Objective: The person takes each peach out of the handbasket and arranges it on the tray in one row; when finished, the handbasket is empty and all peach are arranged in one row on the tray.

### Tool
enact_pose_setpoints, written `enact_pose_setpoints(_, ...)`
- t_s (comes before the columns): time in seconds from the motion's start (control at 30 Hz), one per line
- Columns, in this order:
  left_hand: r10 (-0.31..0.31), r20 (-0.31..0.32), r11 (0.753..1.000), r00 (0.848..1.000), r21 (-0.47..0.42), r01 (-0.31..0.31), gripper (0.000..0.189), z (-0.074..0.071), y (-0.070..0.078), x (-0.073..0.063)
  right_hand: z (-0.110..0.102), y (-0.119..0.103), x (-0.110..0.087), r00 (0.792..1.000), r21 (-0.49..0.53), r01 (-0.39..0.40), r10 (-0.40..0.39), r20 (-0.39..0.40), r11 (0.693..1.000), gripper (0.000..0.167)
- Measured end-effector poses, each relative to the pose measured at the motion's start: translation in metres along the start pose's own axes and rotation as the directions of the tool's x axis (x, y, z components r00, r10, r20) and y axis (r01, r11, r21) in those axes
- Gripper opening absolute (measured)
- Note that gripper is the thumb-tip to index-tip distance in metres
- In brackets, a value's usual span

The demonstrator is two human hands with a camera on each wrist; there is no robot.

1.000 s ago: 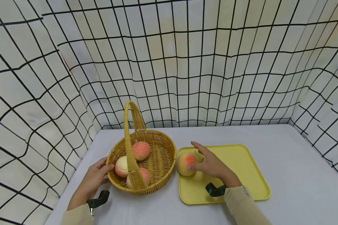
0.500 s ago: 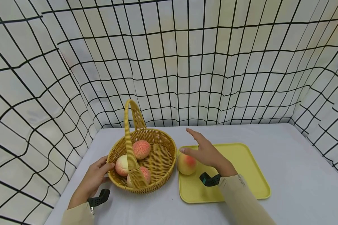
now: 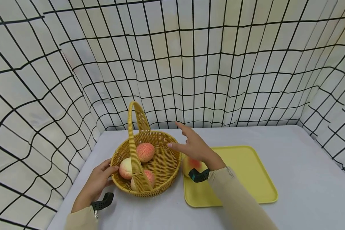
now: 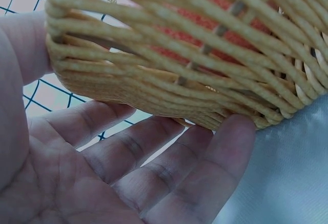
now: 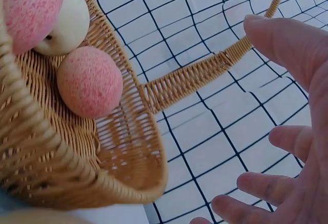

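A wicker basket (image 3: 164,163) with a tall arched handle stands on the table, holding three pink-speckled peaches (image 3: 145,152). On its left side my left hand (image 3: 95,182) grips the rim, thumb over the edge. The left wrist view shows that hand's fingers (image 4: 138,149) stretched along the outside of the weave. Above the basket's right rim hovers my right hand (image 3: 194,145), fingers spread and nothing in them. Behind its wrist, a yellow-red peach (image 3: 187,166) lies on the yellow tray (image 3: 247,182), partly hidden by the hand and the wrist camera.
The tray sits just right of the basket on a white-covered table (image 3: 302,172). A white curtain with black grid lines (image 3: 207,76) closes off the back and both sides. The basket handle (image 3: 133,143) arches up left of my right hand.
My right hand has lifted away from the peach on the tray and moved left and forward to the basket's rim. The left hand and the peaches have stayed put.
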State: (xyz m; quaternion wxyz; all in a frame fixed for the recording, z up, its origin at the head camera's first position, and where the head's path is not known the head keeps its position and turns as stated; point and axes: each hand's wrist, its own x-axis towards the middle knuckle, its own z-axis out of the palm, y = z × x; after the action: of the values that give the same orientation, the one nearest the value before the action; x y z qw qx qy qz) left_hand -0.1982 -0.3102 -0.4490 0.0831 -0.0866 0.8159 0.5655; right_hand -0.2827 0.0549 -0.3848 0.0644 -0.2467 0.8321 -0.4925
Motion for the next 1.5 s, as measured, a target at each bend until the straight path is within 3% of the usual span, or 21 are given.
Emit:
enact_pose_setpoints(0.47, 0.009, -0.002, 1.0, 1.0, 0.0, -0.009, 0.061, 0.001, 0.0, -0.001, 0.032, -0.009, 0.039, 0.994, 0.084, -0.054, 0.046, 0.1, 0.995, 0.092)
enact_pose_setpoints(0.83, -0.012, -0.017, 1.0, 1.0, -0.013, 0.011, 0.062, 0.0, 0.0, -0.001, 0.065, -0.006, 0.064, 0.975, 0.203, -0.183, 0.151, 0.164, 0.962, 0.088)
enact_pose_setpoints(1.2, 0.004, -0.036, 1.0, 0.999, -0.012, -0.004, 0.061, 0.001, 0.002, -0.001, 0.084, -0.004, 0.077, 0.978, 0.147, -0.091, 0.061, 0.199, 0.985, 0.064)
enact_pose_setpoints(1.5, 0.0, -0.044, 1.0, 0.999, -0.021, -0.001, 0.059, 0.001, 0.002, -0.003, 0.096, 0.0, 0.079, 0.963, 0.07, -0.168, 0.148, 0.226, 0.983, 0.074)
